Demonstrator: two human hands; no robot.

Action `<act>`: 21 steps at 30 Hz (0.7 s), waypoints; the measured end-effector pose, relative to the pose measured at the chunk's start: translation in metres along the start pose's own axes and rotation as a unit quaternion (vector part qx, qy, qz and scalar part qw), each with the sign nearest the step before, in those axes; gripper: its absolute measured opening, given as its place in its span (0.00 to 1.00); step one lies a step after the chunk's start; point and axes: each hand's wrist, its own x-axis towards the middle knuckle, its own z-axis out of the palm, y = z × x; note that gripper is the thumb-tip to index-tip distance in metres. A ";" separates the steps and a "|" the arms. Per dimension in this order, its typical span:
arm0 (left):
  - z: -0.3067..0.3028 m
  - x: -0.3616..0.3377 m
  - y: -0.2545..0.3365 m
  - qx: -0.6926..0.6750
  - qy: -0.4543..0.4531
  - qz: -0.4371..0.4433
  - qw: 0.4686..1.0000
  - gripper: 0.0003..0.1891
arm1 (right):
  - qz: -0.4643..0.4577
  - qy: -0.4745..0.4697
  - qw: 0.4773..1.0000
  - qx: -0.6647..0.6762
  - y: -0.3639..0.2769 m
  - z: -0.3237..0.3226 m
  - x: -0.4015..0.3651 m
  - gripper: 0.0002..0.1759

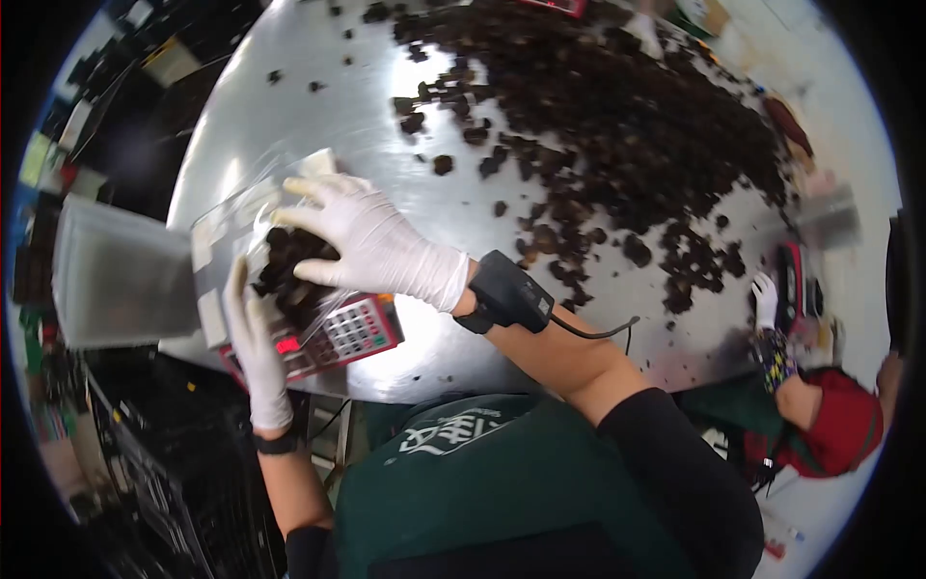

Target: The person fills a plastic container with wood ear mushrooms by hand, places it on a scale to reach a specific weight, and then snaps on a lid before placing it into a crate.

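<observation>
A clear plastic bag with dark brown, dried mushroom-like pieces point(292, 259) lies on a red-cased digital scale point(359, 330). Over the bag's right and upper side my right hand point(371, 236), in a white glove, is open, its fingers spread and curved around the dark pieces. My left hand point(256, 362), gloved too, stands upright along the bag's left edge with its fingers stretched out. Red digits glow on the scale's display point(287, 344) between my left hand and the keypad. The scale's plate is partly hidden under the bag.
A large heap of the dark pieces point(617, 125) spreads over the metal table point(357, 96), with loose ones scattered around. A translucent plastic bin point(125, 275) stands left of the scale. At the right, a co-worker's gloved hand point(764, 301) is beside another red scale point(791, 280).
</observation>
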 end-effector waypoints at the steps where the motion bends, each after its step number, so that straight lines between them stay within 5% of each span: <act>1: -0.002 -0.002 -0.005 0.024 -0.001 0.021 1.000 0.24 | 0.055 0.004 0.998 -0.002 0.018 -0.012 -0.011 0.31; 5: -0.016 -0.008 -0.011 0.090 0.013 0.032 0.995 0.24 | 0.243 0.075 0.918 -0.304 0.093 -0.106 -0.110 0.37; 8: -0.020 -0.015 -0.018 0.060 0.035 0.009 0.998 0.24 | 0.428 0.021 0.848 -0.311 0.119 -0.145 -0.200 0.47; 10: -0.021 -0.017 -0.023 0.063 0.038 -0.007 0.997 0.24 | 0.359 -0.021 0.868 -0.344 0.115 -0.146 -0.223 0.46; 15: -0.019 -0.014 -0.021 0.083 0.025 -0.009 0.996 0.24 | 0.284 0.054 0.875 -0.389 0.126 -0.131 -0.214 0.31; 21: -0.017 -0.010 -0.010 0.093 0.030 -0.005 0.995 0.24 | 0.321 0.098 0.879 -0.338 0.165 -0.131 -0.220 0.11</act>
